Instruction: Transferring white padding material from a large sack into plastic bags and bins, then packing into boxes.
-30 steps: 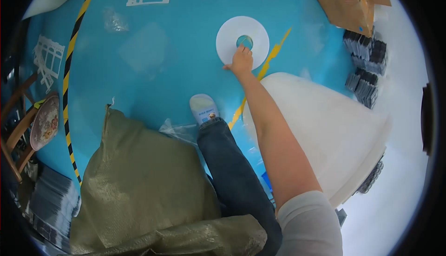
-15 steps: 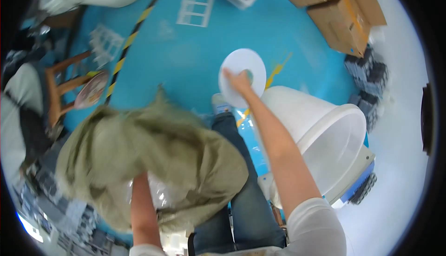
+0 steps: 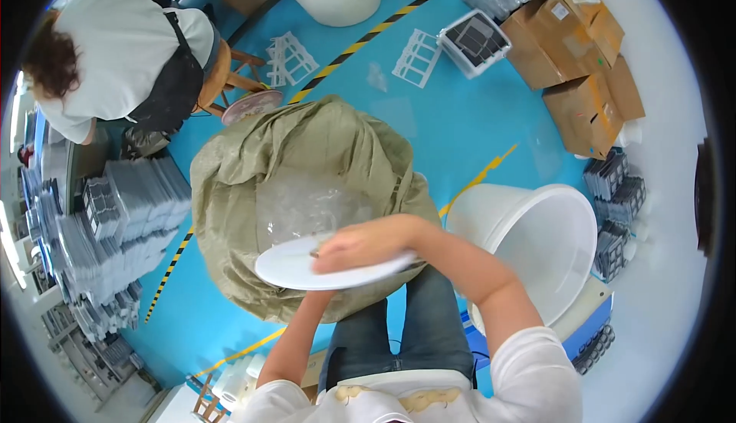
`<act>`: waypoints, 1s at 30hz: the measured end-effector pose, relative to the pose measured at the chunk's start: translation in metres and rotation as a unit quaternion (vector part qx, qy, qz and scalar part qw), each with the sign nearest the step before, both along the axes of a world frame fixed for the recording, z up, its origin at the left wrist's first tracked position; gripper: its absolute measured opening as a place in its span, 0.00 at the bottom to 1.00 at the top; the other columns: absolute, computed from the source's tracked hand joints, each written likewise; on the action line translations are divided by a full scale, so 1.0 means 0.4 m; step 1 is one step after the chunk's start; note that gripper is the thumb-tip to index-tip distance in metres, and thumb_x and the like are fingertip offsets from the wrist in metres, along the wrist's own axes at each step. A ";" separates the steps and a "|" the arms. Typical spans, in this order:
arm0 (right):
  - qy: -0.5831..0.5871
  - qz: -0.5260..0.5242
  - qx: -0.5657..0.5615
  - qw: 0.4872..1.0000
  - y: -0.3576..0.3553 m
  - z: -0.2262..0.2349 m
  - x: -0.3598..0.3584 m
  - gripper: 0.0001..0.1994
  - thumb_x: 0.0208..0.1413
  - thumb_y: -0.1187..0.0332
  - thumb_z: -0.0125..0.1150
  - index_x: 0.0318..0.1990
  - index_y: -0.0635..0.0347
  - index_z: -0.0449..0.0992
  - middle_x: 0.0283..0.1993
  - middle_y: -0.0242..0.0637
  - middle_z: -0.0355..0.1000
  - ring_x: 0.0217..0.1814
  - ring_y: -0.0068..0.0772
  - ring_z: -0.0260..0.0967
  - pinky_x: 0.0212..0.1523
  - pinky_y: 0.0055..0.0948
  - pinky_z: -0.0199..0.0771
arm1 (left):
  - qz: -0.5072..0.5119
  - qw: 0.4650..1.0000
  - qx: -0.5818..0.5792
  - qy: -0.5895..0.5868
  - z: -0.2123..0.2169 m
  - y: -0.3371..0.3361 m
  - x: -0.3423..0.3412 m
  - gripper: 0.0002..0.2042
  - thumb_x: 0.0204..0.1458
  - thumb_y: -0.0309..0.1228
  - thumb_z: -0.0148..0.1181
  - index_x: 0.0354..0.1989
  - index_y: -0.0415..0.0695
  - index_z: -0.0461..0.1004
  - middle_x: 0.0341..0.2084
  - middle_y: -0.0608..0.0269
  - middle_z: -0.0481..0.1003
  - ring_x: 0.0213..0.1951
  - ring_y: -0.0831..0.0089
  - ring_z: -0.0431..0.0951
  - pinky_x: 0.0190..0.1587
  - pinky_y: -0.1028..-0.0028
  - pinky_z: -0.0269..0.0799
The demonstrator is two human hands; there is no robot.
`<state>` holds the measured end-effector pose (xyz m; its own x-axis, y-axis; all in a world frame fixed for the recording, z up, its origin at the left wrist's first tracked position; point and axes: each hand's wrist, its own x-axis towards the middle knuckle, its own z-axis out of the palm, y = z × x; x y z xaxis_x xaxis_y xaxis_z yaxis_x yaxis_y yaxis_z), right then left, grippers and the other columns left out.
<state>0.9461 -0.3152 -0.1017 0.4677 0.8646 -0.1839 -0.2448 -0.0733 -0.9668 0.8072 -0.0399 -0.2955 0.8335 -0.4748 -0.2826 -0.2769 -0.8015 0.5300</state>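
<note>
My right hand is closed on a flat white disc, blurred at its right edge and tilted over the mouth of a large olive sack. In the earlier frame a hole shows in the disc's middle. The olive sack stands open before me, and crumpled clear plastic shows inside it. My left forearm reaches up to the sack's near side. The disc covers my left hand, so its fingers cannot be seen.
A big white tub lies tipped on the right, its mouth toward me. Cardboard boxes and a white bin stand beyond. Stacked plastic trays are at left, near a seated person. White frames lie on the floor.
My right hand has brought the disc from beside the tub leftward and nearer, over the sack. The sack now stands upright with its mouth spread. The view has shifted, bringing the seated person in.
</note>
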 end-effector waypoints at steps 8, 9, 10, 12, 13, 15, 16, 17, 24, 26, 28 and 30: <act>-0.179 -0.336 -0.425 0.821 0.277 -0.461 -0.105 0.17 0.43 0.60 0.59 0.32 0.68 0.75 0.32 0.53 0.72 0.34 0.50 0.72 0.33 0.43 0.71 | -0.208 0.972 -0.018 -0.111 0.142 -0.050 -0.095 0.16 0.42 0.27 0.54 0.43 0.44 0.70 0.49 0.51 0.64 0.52 0.51 0.62 0.49 0.55 0.57; -0.280 -0.263 -0.470 0.795 0.327 -0.415 -0.122 0.14 0.41 0.64 0.57 0.31 0.67 0.75 0.30 0.52 0.72 0.34 0.50 0.71 0.34 0.43 0.71 | -0.223 0.969 -0.019 -0.102 0.172 -0.022 -0.094 0.16 0.42 0.27 0.54 0.43 0.44 0.70 0.49 0.51 0.64 0.52 0.51 0.62 0.49 0.55 0.57; -0.383 -0.181 -0.505 0.752 0.352 -0.362 -0.122 0.11 0.40 0.68 0.56 0.30 0.67 0.75 0.29 0.51 0.72 0.35 0.50 0.71 0.34 0.44 0.71 | -0.186 0.969 -0.053 -0.155 0.196 -0.020 -0.077 0.16 0.41 0.26 0.54 0.42 0.44 0.70 0.47 0.51 0.65 0.50 0.51 0.63 0.48 0.55 0.58; -0.310 -0.201 -0.460 0.807 0.313 -0.242 -0.127 0.10 0.38 0.67 0.57 0.27 0.65 0.76 0.30 0.51 0.72 0.36 0.49 0.71 0.35 0.42 0.71 | -0.123 0.955 -0.099 -0.253 0.205 -0.036 -0.020 0.15 0.41 0.25 0.56 0.40 0.41 0.70 0.45 0.49 0.66 0.48 0.48 0.64 0.48 0.55 0.58; -0.231 -0.214 -0.417 0.853 0.258 -0.207 -0.148 0.09 0.36 0.66 0.58 0.24 0.63 0.77 0.31 0.50 0.72 0.36 0.48 0.71 0.36 0.41 0.71 | -0.142 0.954 -0.083 -0.251 0.203 -0.067 0.023 0.16 0.42 0.27 0.57 0.43 0.43 0.69 0.47 0.49 0.65 0.50 0.47 0.62 0.50 0.52 0.56; -0.317 -0.393 -0.391 0.770 0.075 -0.261 -0.198 0.08 0.39 0.67 0.55 0.21 0.63 0.75 0.28 0.47 0.71 0.34 0.50 0.69 0.33 0.43 0.70 | -0.189 0.956 -0.035 -0.223 0.223 -0.187 0.107 0.23 0.42 0.33 0.60 0.50 0.46 0.66 0.52 0.50 0.60 0.55 0.45 0.57 0.53 0.47 0.51; -0.268 -0.460 -0.436 0.726 -0.024 -0.264 -0.205 0.07 0.40 0.69 0.54 0.21 0.63 0.74 0.28 0.49 0.70 0.35 0.52 0.67 0.35 0.45 0.69 | -0.211 0.957 0.013 -0.199 0.234 -0.216 0.137 0.27 0.41 0.36 0.62 0.54 0.48 0.65 0.55 0.51 0.56 0.58 0.44 0.52 0.55 0.43 0.48; -0.290 -0.461 -0.553 0.630 -0.165 -0.314 -0.224 0.07 0.42 0.70 0.52 0.25 0.63 0.74 0.30 0.51 0.69 0.36 0.52 0.66 0.38 0.45 0.67 | -0.217 0.959 0.056 -0.172 0.203 -0.236 0.142 0.32 0.40 0.41 0.63 0.57 0.52 0.62 0.58 0.54 0.54 0.60 0.44 0.49 0.56 0.41 0.45; -0.072 -0.279 -0.818 0.499 -0.768 -0.361 -0.504 0.22 0.56 0.50 0.41 0.42 0.54 0.76 0.52 0.43 0.66 0.60 0.44 0.56 0.63 0.55 0.38 | -0.265 0.918 0.264 -0.132 -0.025 -0.103 0.203 0.45 0.35 0.48 0.65 0.64 0.67 0.47 0.66 0.64 0.42 0.65 0.47 0.38 0.60 0.39 0.32; -0.169 -0.331 -0.778 0.506 -0.785 -0.359 -0.551 0.20 0.55 0.53 0.44 0.31 0.57 0.78 0.40 0.42 0.70 0.50 0.44 0.62 0.63 0.53 0.43 | -0.252 0.915 0.294 -0.114 -0.033 -0.097 0.211 0.36 0.39 0.46 0.62 0.61 0.64 0.56 0.66 0.63 0.43 0.65 0.45 0.36 0.59 0.36 0.31; -0.224 -0.359 -0.748 0.511 -0.763 -0.356 -0.559 0.17 0.53 0.56 0.47 0.26 0.59 0.76 0.34 0.42 0.68 0.45 0.44 0.62 0.60 0.51 0.48 | -0.266 0.886 0.338 -0.173 -0.077 -0.018 0.260 0.31 0.41 0.46 0.60 0.58 0.62 0.61 0.66 0.62 0.43 0.65 0.45 0.34 0.58 0.35 0.30; -0.263 -0.367 -0.734 0.507 -0.749 -0.347 -0.626 0.15 0.51 0.59 0.50 0.21 0.61 0.74 0.29 0.41 0.67 0.40 0.44 0.63 0.57 0.50 0.53 | -0.279 0.861 0.406 -0.124 -0.089 -0.005 0.263 0.24 0.44 0.46 0.56 0.53 0.60 0.68 0.65 0.61 0.45 0.65 0.44 0.33 0.58 0.34 0.29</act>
